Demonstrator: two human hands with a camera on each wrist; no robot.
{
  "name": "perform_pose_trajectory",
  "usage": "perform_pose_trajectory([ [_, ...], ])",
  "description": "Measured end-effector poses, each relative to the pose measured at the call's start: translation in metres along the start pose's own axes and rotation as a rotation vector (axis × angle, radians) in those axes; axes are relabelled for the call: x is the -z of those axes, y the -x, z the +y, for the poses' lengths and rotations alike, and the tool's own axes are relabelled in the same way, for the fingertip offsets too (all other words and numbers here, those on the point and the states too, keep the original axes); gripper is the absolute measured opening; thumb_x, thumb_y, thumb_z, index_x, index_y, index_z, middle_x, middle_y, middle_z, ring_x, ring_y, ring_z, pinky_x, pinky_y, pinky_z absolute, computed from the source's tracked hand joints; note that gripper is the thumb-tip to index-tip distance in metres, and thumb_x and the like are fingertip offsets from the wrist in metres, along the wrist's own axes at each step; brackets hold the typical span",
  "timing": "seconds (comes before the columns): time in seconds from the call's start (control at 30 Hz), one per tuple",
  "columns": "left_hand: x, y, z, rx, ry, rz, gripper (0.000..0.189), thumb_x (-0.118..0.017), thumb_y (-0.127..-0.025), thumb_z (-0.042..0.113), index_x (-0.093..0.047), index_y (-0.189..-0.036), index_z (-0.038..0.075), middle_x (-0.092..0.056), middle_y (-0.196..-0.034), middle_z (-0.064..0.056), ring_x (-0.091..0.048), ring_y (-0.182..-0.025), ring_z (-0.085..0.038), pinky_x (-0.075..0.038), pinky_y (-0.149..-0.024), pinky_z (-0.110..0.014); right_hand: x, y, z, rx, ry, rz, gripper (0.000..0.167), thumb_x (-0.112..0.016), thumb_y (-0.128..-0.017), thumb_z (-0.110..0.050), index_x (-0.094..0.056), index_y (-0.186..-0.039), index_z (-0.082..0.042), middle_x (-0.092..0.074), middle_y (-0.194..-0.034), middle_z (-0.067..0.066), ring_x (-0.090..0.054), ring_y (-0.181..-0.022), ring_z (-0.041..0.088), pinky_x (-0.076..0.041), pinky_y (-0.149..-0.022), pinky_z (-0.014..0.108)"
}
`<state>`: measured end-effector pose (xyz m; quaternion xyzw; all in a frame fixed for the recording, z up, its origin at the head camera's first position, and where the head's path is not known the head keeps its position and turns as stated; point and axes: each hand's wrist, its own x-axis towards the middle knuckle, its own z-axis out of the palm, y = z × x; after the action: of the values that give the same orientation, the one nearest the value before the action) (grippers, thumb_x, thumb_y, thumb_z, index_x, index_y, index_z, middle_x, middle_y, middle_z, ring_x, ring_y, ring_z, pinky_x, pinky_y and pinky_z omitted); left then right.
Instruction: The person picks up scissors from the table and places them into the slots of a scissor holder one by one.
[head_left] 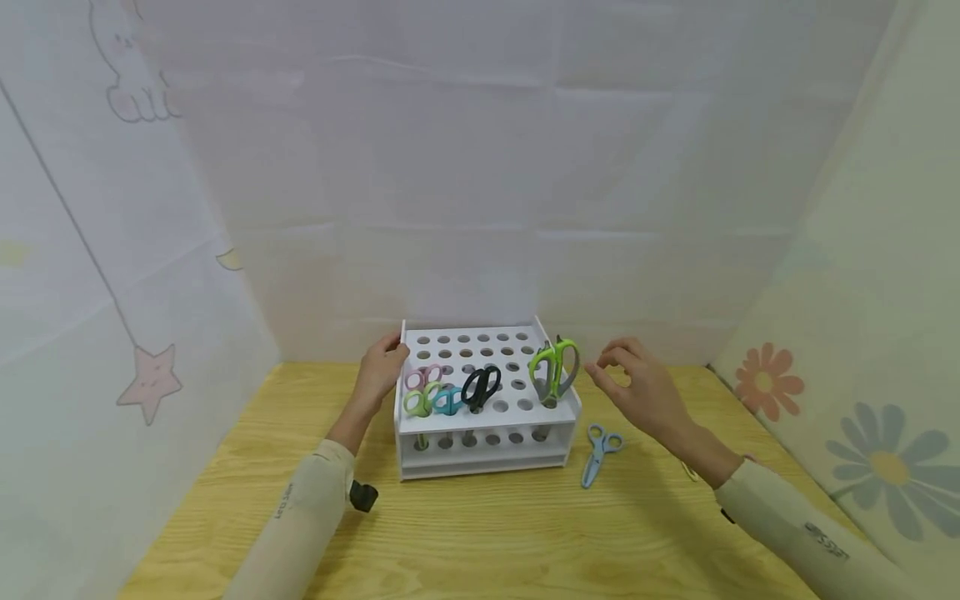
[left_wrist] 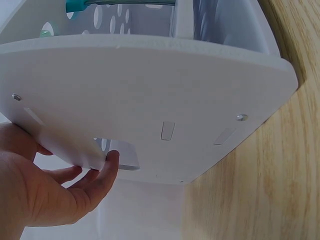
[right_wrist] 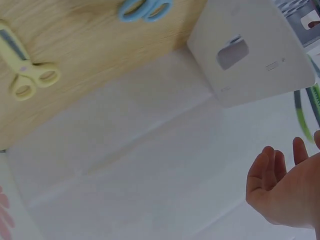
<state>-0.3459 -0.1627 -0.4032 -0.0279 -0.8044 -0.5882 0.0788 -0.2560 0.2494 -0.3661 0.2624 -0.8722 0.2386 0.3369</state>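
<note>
Right hand [head_left: 645, 392], loosely curled and empty, is nearer the blue scissors [head_left: 593, 463] — right of centre, blades pointing down-left — left hand [head_left: 382, 367] grips the white rack [head_left: 523, 419].

We had open air around our right hand [head_left: 637, 387], upright green-and-grey scissors [head_left: 554, 377] barred the way near its fingertips, light blue scissors [head_left: 597, 454] lay lower than those fingers, the rack's side wall [left_wrist: 150, 85] blocked our left hand [left_wrist: 62, 192], a cut-out [left_wrist: 127, 156] gaped beside its fingertips.

Person wears cream sleeves [head_left: 300, 517], each bearing small dark lettering [head_left: 284, 502]; a black, blocky fitting [head_left: 363, 497] projects at the left cuff [head_left: 337, 457].
</note>
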Motion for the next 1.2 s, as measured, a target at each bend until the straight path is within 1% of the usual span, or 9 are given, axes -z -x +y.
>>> perform_pose_trajectory([
  [0.13, 0.002, 0.001, -0.001, 0.009, 0.012, -0.001, 0.055, -0.05, -0.102, 0.027, -0.047, -0.151, 0.002, -0.052, -0.142, -0.021, -0.05, -0.126, -0.037, -0.038, -0.107, -0.052, 0.008, 0.008, 0.014, -0.069, 0.023, -0.029, 0.008, -0.073, -0.096, -0.019, -0.07, -0.092, -0.012, -0.063, -0.103, 0.002, -0.058, -0.086, 0.017, -0.05, -0.071, 0.04],
  [0.4, 0.003, 0.001, -0.005, 0.015, 0.007, 0.009, 0.055, -0.05, -0.102, 0.029, -0.049, -0.151, 0.004, -0.053, -0.142, -0.019, -0.05, -0.126, -0.036, -0.039, -0.107, -0.052, 0.021, 0.034, 0.046, -0.21, 0.046, -0.066, 0.017, -0.068, -0.1, -0.025, -0.072, -0.099, -0.009, -0.065, -0.102, 0.008, -0.061, -0.087, 0.029, -0.052, -0.073, 0.053],
  [0.53, 0.003, 0.0, -0.004, 0.013, -0.002, 0.017, 0.055, -0.051, -0.101, 0.031, -0.05, -0.15, 0.005, -0.055, -0.142, -0.018, -0.05, -0.127, -0.036, -0.039, -0.107, -0.052, 0.025, 0.047, 0.066, -0.264, 0.073, -0.064, 0.023, -0.065, -0.101, -0.028, -0.071, -0.104, -0.006, -0.066, -0.101, 0.011, -0.062, -0.087, 0.03, -0.052, -0.069, 0.052],
  [0.77, 0.001, -0.001, -0.003, 0.014, 0.008, 0.015, 0.056, -0.052, -0.101, 0.031, -0.051, -0.149, 0.005, -0.055, -0.14, -0.018, -0.052, -0.124, -0.035, -0.041, -0.105, -0.051, 0.029, 0.066, 0.095, -0.344, 0.081, -0.064, 0.026, -0.064, -0.102, -0.028, -0.068, -0.106, -0.002, -0.066, -0.102, 0.016, -0.062, -0.088, 0.034, -0.051, -0.066, 0.048],
  [0.87, 0.001, -0.001, -0.003, 0.01, 0.011, 0.015, 0.055, -0.052, -0.101, 0.03, -0.051, -0.149, 0.004, -0.056, -0.139, -0.019, -0.053, -0.122, -0.035, -0.042, -0.104, -0.051, 0.029, 0.073, 0.104, -0.384, 0.077, -0.08, 0.029, -0.064, -0.102, -0.028, -0.065, -0.11, 0.0, -0.065, -0.104, 0.019, -0.063, -0.088, 0.036, -0.052, -0.066, 0.05],
  [0.93, 0.001, -0.001, -0.003, 0.01, 0.007, 0.019, 0.054, -0.052, -0.101, 0.029, -0.051, -0.149, 0.004, -0.056, -0.139, -0.018, -0.053, -0.122, -0.035, -0.042, -0.104, -0.051, 0.029, 0.077, 0.11, -0.415, 0.076, -0.11, 0.034, -0.062, -0.103, -0.029, -0.063, -0.114, 0.003, -0.064, -0.105, 0.022, -0.063, -0.09, 0.039, -0.053, -0.066, 0.052],
  [1.0, 0.001, -0.001, -0.003, 0.012, 0.007, 0.021, 0.053, -0.052, -0.101, 0.028, -0.051, -0.149, 0.005, -0.055, -0.139, -0.018, -0.053, -0.122, -0.035, -0.041, -0.105, -0.051, 0.028, 0.08, 0.115, -0.455, 0.062, -0.163, 0.041, -0.061, -0.104, -0.03, -0.06, -0.118, 0.008, -0.063, -0.109, 0.027, -0.063, -0.093, 0.042, -0.054, -0.068, 0.054],
  [1.1, 0.0, -0.001, -0.002, 0.011, 0.006, 0.023, 0.052, -0.053, -0.101, 0.028, -0.052, -0.149, 0.005, -0.056, -0.139, -0.018, -0.053, -0.122, -0.035, -0.041, -0.105, -0.051, 0.027, 0.084, 0.124, -0.521, 0.046, -0.278, 0.051, -0.059, -0.105, -0.032, -0.055, -0.124, 0.015, -0.059, -0.114, 0.036, -0.061, -0.097, 0.049, -0.054, -0.071, 0.055],
  [1.2, -0.001, -0.001, -0.001, 0.009, 0.01, 0.023, 0.053, -0.053, -0.101, 0.029, -0.052, -0.149, 0.005, -0.056, -0.138, -0.018, -0.053, -0.121, -0.035, -0.042, -0.104, -0.051, 0.026, 0.089, 0.133, -0.568, 0.056, -0.382, 0.055, -0.058, -0.105, -0.03, -0.051, -0.124, 0.022, -0.056, -0.114, 0.042, -0.058, -0.1, 0.054, -0.053, -0.074, 0.057],
])
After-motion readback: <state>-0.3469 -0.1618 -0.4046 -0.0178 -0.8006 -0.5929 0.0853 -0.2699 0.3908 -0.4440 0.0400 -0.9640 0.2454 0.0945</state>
